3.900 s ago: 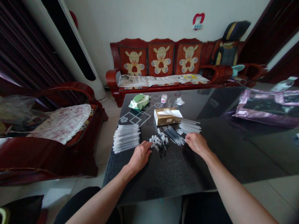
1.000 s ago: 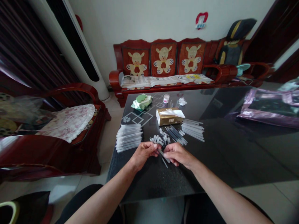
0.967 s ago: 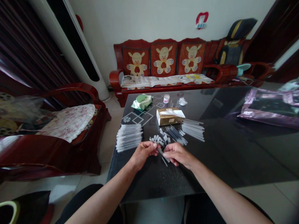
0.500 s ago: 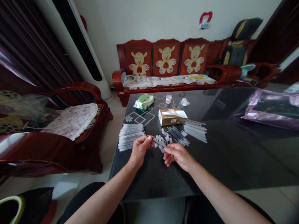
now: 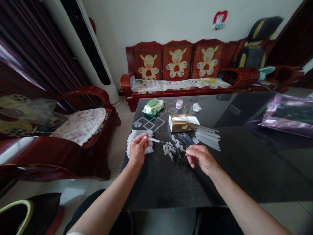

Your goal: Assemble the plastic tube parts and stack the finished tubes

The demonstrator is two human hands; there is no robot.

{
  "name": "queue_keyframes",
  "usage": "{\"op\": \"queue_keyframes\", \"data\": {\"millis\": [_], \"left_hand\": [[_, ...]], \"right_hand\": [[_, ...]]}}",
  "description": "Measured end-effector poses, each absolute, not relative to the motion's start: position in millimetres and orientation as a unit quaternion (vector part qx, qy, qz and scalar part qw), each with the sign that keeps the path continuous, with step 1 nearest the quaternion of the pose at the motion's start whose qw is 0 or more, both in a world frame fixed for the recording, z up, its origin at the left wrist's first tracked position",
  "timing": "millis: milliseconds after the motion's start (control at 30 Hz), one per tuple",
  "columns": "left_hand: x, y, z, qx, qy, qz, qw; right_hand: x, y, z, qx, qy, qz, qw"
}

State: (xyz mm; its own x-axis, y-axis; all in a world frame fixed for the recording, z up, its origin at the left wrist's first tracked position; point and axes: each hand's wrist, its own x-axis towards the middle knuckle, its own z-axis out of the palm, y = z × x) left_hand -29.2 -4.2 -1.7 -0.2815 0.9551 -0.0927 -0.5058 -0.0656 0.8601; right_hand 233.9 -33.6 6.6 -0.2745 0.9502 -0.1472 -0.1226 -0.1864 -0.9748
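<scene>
My left hand (image 5: 139, 148) pinches a slim white translucent tube (image 5: 154, 140), its dark thin end pointing right. The fingers of my right hand (image 5: 201, 158) are pinched on the end of a thin whitish piece (image 5: 182, 149); whether it joins the left hand's tube I cannot make out. Between the hands lies a loose heap of short translucent caps (image 5: 168, 149), some with black parts. Behind them are thin dark rods (image 5: 185, 139). A row of white translucent tubes (image 5: 140, 133) lies under and beside my left hand, with more long tubes (image 5: 207, 137) fanned out at the right.
On the black table (image 5: 234, 173) stand a gold tissue box (image 5: 182, 126), a green wipes pack (image 5: 153, 107), a small white jar (image 5: 179, 104) and crumpled tissue (image 5: 197, 107). A purple plastic bag (image 5: 286, 114) lies at the right. A wooden sofa (image 5: 127, 83) is behind.
My hands have moved apart, the left one leftward with the tube and the right one rightward. The view has shifted slightly.
</scene>
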Motion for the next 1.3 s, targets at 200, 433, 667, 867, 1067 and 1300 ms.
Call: {"op": "queue_keyframes", "data": {"millis": [200,433,667,867,1067,1300], "left_hand": [[-29.7,-4.7,-0.8,0.272,0.427,0.687,0.521],[-31.4,-3.4,-4.1,0.278,0.428,0.694,0.507],[-22.7,-11.4,-1.6,0.341,0.466,0.662,0.477],[-22.1,-11.8,-1.9,0.328,0.490,0.666,0.458],[-13.0,-18.9,-5.2,0.318,0.456,0.614,0.560],[8.9,-32.2,-9.5,0.267,0.397,0.539,0.693]], "right_hand": [[233.1,-33.7,6.7,-0.434,-0.477,0.640,0.418],[233.0,-32.9,5.8,-0.434,-0.477,0.639,0.419],[232.2,-33.9,5.0,-0.441,-0.494,0.626,0.412],[232.1,-34.6,7.5,-0.458,-0.529,0.590,0.401],[227.0,-35.8,0.8,-0.447,-0.560,0.584,0.381],[222.9,-37.4,-2.2,-0.417,-0.578,0.609,0.348]]}}
